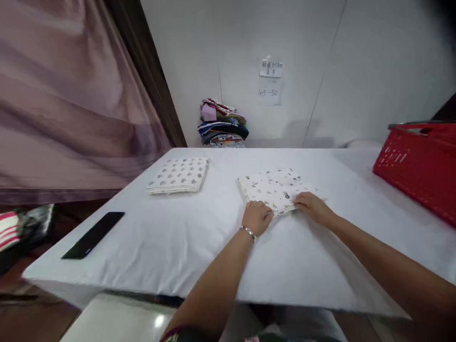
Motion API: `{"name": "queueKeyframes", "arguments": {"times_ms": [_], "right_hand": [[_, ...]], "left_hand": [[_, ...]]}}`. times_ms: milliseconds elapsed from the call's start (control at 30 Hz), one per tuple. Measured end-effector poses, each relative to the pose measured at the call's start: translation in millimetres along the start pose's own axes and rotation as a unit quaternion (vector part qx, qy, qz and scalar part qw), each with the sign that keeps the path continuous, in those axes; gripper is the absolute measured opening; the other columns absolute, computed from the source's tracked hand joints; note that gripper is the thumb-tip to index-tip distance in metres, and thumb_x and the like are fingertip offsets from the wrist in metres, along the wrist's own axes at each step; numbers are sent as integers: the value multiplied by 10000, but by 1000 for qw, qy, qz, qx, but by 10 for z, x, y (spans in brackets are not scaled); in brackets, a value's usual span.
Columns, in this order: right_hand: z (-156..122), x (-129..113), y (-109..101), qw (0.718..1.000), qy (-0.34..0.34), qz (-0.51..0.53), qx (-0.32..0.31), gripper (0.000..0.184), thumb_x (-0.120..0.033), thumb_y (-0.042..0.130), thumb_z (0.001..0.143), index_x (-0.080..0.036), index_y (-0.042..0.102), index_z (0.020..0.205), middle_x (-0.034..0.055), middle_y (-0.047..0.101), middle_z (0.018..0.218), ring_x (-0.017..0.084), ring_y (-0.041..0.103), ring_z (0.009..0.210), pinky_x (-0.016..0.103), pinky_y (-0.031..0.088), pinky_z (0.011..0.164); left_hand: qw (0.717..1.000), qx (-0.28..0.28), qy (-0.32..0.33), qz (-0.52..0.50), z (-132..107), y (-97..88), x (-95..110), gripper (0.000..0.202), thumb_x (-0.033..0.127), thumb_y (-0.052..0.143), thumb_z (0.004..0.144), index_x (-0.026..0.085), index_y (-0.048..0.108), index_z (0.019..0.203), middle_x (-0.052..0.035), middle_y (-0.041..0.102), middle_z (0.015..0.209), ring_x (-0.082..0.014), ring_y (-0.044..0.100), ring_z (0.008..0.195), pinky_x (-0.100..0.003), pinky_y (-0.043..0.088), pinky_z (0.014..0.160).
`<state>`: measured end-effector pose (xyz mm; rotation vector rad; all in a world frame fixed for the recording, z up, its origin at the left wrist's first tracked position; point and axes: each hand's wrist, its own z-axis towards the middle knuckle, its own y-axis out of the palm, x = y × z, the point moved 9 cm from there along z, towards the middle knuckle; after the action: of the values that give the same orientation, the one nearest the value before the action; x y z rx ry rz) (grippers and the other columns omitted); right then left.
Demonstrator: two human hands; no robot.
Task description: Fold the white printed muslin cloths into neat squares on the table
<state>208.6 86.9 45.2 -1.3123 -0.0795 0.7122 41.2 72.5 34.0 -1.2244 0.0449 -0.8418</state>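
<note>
Pale wall panels (299,28) back the room, with a pinkish curtain (71,85) at the upper left of the frame and paper notes (270,92) fixed near the top centre. Through the head camera I look down on a table (160,247) under a white cover, its broad top giving cloth room to lie flat. Right of centre lies the printed cloth (265,190), white with small scattered motifs, in a layered, folded shape. I have both hands grasping its near edge: the left hand (256,217) curls at the near left corner, the right hand (313,208) pinches farther right. Holding it at two spread points probably keeps the layers even, though the thumbs are too hidden for me to judge their pressure. Left of centre, a second folded cloth (178,175) sits squared and apart, presumably so that it stays undisturbed. A dark flat slab (94,236) rests near the table's left edge, out of the way of the arms. At the right edge stands a red basket (420,171) with slotted sides; I cannot tell what it contains. Beyond the far edge rises a pile of folded fabrics (223,124), stacked loosely against the wall.
</note>
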Motion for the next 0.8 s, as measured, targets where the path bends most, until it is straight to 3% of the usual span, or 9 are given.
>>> {"name": "queueKeyframes", "arguments": {"times_ms": [333,600,800], "right_hand": [[-164,-45,-86,995,-42,-40,83,267,-285,393,893,-221,653,903,71,627,969,213,548,922,389,456,804],[-136,-73,-16,995,-65,-60,47,267,-276,409,887,-221,661,955,71,628,991,213,553,921,390,453,808],[-89,-38,28,996,-58,-74,5,277,-287,403,890,-222,660,972,73,623,987,219,546,918,386,452,782]], "left_hand": [[999,30,-7,-43,-7,-88,47,99,194,508,793,206,592,741,-5,576,772,-155,509,806,-330,337,826],[999,10,13,-38,-16,-45,75,103,243,518,813,201,583,746,-10,571,783,-159,510,798,-339,339,824],[1000,10,0,-24,-10,-17,35,152,325,580,789,219,608,895,-19,581,843,-175,521,837,-344,348,826]]}}
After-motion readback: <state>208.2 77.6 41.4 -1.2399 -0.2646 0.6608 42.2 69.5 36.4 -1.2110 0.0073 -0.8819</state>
